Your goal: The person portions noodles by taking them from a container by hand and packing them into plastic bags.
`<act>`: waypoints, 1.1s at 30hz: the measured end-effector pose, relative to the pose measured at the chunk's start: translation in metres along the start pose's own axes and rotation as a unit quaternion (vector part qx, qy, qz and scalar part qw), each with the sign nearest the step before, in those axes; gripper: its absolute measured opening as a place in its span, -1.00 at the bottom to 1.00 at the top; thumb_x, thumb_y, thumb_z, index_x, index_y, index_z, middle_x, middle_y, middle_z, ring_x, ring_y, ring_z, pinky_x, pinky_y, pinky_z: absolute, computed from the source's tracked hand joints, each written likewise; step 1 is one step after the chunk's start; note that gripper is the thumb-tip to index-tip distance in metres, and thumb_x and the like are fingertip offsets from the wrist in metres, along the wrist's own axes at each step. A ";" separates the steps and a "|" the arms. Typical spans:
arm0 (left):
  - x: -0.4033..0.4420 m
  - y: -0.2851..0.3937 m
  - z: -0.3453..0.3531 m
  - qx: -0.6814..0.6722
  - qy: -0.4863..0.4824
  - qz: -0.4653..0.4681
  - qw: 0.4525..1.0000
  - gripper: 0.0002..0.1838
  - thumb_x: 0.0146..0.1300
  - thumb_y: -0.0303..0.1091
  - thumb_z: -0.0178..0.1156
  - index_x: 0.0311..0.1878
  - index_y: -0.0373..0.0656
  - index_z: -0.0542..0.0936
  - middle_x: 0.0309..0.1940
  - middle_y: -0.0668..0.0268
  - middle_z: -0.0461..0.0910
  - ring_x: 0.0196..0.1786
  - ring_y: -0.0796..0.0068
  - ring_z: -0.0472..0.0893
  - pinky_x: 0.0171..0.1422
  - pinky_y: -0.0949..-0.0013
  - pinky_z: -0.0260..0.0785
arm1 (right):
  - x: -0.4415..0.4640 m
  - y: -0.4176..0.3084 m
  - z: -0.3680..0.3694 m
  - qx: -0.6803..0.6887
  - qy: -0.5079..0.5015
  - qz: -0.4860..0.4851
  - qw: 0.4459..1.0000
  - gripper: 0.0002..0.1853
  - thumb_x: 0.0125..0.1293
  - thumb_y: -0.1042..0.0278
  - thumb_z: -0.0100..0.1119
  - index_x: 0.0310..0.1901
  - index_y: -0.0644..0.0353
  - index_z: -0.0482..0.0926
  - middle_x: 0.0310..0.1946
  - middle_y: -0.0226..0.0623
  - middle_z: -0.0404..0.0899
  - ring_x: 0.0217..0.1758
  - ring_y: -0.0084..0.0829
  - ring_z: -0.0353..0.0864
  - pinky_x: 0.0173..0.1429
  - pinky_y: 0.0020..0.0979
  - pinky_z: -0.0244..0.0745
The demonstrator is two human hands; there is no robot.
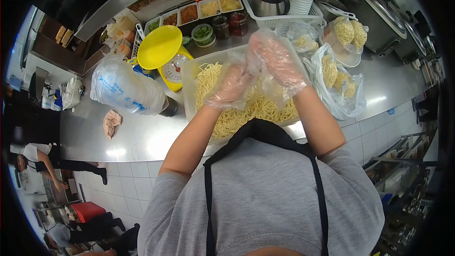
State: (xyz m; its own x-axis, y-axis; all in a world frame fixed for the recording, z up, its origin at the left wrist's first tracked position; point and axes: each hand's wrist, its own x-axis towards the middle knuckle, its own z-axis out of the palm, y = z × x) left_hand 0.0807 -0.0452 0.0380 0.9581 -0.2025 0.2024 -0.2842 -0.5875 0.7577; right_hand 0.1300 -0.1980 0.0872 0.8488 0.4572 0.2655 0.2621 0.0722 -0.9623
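Observation:
Clear, loose plastic gloves cover both of my hands above a rectangular plastic tub (190,96) of pale yellow noodles (258,116). My left hand (231,85) hangs over the tub's left half, its fingertips closed on loose plastic glove (253,64) between the hands. Higher and to the right, my right hand (277,59) stretches its fingers toward the tub's far edge, with no food visible in it. Crinkled plastic partly hides the fingers of both hands.
Left of the tub stand a yellow kitchen scale (175,68) and a plastic-wrapped bundle (125,85); a crumpled cloth (112,124) lies nearby. Behind are topping containers (188,14), jars (238,23) and a thermal jug (270,0). Bagged noodles (339,78) sit at right. Other people (40,157) stand at far left.

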 end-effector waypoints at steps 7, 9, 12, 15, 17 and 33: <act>-0.003 0.002 -0.007 -0.290 0.209 0.050 0.933 -0.73 0.29 -0.26 -0.02 -0.09 -0.25 0.50 -0.22 0.17 0.55 -0.17 0.23 0.52 -0.06 0.34 0.34 | -0.025 0.021 -0.017 0.155 0.021 0.038 0.987 -0.38 0.35 -0.03 -0.06 0.37 -0.07 0.06 0.19 -0.25 0.33 0.22 -0.36 0.33 0.25 -0.29 0.25; -0.012 -0.009 0.004 0.070 0.320 0.095 0.940 -0.59 0.39 -0.03 -0.19 -0.11 -0.19 0.46 -0.31 0.32 0.47 -0.22 0.48 0.44 -0.04 0.36 0.29 | -0.037 0.018 0.014 0.252 0.009 0.217 0.943 -0.28 0.35 -0.06 -0.07 0.41 -0.20 -0.19 0.28 -0.19 0.18 0.32 -0.32 0.20 0.28 -0.25 0.21; -0.024 0.026 0.003 -0.006 0.264 -0.045 0.963 -0.55 0.42 0.04 -0.22 -0.13 -0.18 0.45 -0.33 0.36 0.44 -0.22 0.60 0.40 -0.04 0.40 0.27 | -0.042 0.026 0.033 0.309 0.018 0.138 0.941 -0.13 0.22 0.22 0.16 0.41 -0.14 -0.23 0.28 -0.26 0.11 0.22 -0.36 0.27 0.20 -0.31 0.28; -0.029 0.054 0.001 -0.322 0.233 -0.088 0.914 -0.57 0.42 0.03 -0.20 -0.17 -0.16 0.45 -0.34 0.36 0.42 -0.20 0.61 0.39 -0.08 0.46 0.27 | -0.046 0.003 0.037 0.328 0.006 0.138 0.935 -0.09 0.16 0.35 0.27 0.40 -0.07 -0.16 0.30 -0.27 0.03 0.23 -0.35 0.25 0.24 -0.33 0.24; -0.031 0.046 0.013 -0.318 0.262 -0.083 0.907 -0.57 0.43 0.03 -0.22 -0.18 -0.15 0.45 -0.33 0.36 0.42 -0.20 0.59 0.39 -0.09 0.47 0.26 | -0.047 0.019 0.039 0.237 0.003 0.106 0.966 -0.11 0.17 0.36 0.27 0.39 -0.04 -0.14 0.31 -0.28 0.01 0.25 -0.34 0.23 0.25 -0.32 0.25; -0.016 0.042 0.003 -0.235 0.184 0.093 0.950 -0.74 0.32 -0.39 -0.03 0.04 -0.22 0.45 -0.01 0.18 0.48 0.03 0.32 0.46 0.17 0.35 0.27 | -0.024 -0.040 0.036 -0.162 -0.071 -0.206 0.963 -0.63 0.24 0.29 0.05 0.06 0.21 0.40 0.18 -0.14 0.30 0.38 -0.17 0.11 0.41 -0.22 -0.07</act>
State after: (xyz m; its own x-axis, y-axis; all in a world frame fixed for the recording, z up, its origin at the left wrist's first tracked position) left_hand 0.0536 -0.0691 0.0644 0.8652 0.0693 0.4966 -0.4851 -0.1354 0.8639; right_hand 0.0826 -0.1805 0.1167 0.5775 0.5667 0.5877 0.7114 0.0040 -0.7028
